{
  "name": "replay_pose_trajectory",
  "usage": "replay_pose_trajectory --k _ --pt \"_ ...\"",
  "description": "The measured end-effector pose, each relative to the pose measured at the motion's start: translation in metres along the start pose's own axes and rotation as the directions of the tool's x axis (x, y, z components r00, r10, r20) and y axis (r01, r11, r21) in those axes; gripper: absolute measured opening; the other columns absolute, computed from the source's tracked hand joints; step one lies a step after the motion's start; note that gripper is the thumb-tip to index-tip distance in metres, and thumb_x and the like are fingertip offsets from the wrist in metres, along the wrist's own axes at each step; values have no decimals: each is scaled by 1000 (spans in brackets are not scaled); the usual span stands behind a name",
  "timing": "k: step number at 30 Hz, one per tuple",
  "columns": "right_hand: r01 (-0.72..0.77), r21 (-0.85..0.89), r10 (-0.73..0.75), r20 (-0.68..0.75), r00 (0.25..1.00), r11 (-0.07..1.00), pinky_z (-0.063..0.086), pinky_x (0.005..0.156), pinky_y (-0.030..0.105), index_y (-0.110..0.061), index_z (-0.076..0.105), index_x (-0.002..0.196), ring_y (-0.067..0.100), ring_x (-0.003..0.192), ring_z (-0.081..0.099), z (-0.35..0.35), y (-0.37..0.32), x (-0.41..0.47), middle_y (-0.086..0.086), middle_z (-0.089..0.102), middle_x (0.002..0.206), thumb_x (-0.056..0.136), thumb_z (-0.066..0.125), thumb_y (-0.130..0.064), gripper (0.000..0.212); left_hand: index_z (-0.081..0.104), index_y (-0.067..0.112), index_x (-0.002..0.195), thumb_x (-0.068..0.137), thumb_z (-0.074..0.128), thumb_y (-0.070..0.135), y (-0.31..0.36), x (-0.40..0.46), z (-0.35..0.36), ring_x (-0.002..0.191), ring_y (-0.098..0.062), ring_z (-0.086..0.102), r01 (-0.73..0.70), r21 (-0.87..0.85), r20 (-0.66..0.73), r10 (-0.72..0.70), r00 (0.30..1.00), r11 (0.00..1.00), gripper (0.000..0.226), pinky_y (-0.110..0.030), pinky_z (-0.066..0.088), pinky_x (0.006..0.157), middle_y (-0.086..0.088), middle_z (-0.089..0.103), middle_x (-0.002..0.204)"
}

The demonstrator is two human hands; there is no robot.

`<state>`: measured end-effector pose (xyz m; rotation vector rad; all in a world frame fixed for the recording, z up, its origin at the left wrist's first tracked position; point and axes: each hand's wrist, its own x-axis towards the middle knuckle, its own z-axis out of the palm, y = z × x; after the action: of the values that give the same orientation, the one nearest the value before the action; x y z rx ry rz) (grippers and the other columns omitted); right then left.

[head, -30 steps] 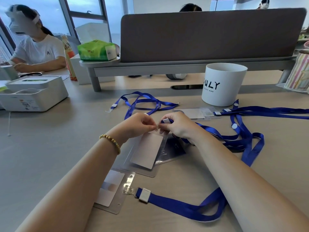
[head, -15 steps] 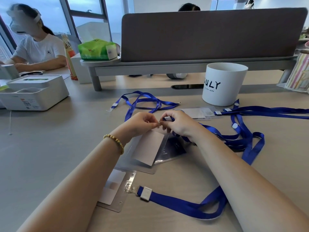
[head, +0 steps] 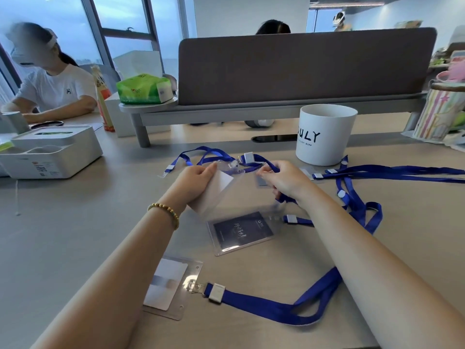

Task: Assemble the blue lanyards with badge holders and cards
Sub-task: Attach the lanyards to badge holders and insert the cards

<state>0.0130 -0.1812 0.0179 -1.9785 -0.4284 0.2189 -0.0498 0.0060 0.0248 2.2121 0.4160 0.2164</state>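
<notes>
My left hand [head: 198, 183] grips a clear badge holder [head: 241, 195] with a white card [head: 222, 182] inside, lifted off the table. Its clip [head: 234, 164] joins a blue lanyard [head: 261, 165], which my right hand [head: 284, 182] pinches just right of the holder. Below them a second holder with a dark card [head: 242, 231] lies flat on the table. Near the front edge lies a finished holder with a white card [head: 167, 285] clipped to another blue lanyard [head: 276, 307]. More blue lanyards [head: 377, 171] lie at the right.
A white cup [head: 325, 134] marked "ULY" stands behind my right hand. A white box [head: 50, 152] sits far left, a grey monitor riser [head: 251, 112] with a green tissue pack [head: 143, 89] at the back. A striped container [head: 442, 114] is at right. Another person sits at far left.
Both hands have lifted the clipped holder with the white card up and away, uncovering the dark-card holder beneath. My right hand has slid rightward along the lanyard.
</notes>
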Motion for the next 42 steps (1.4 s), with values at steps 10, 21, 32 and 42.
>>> replay_pose_trajectory --k 10,21,32,42 --pt "88 -181 -145 -335 931 980 37 55 24 -12 56 93 15 65 48 -79 21 -15 -4 49 69 99 41 -24 20 53 14 71 91 42 51 68 0 -1 54 -16 46 -57 -388 -156 -4 988 920 44 -19 42 45 -4 51 64" --pt "-126 -235 -60 -652 756 964 53 73 42 -9 59 105 35 87 62 -211 70 -36 13 64 101 97 43 -19 21 52 16 63 87 46 51 99 16 40 53 -16 39 -149 -410 -107 114 988 900 43 -24 34 54 0 45 57" --pt "-486 -703 -99 -614 783 520 39 64 34 -10 55 104 30 78 51 -300 133 -15 13 60 91 91 47 -6 16 63 8 70 95 32 50 86 85 118 68 -26 57 -277 308 63 271 961 910 57 -31 44 68 -8 60 66" --pt "-446 -883 -181 -468 865 148 43 75 36 -6 50 114 30 108 52 -321 158 6 12 55 116 83 60 -6 32 55 14 75 94 23 54 75 108 146 71 -23 57 -414 719 252 346 904 559 55 -33 48 68 -4 59 71"
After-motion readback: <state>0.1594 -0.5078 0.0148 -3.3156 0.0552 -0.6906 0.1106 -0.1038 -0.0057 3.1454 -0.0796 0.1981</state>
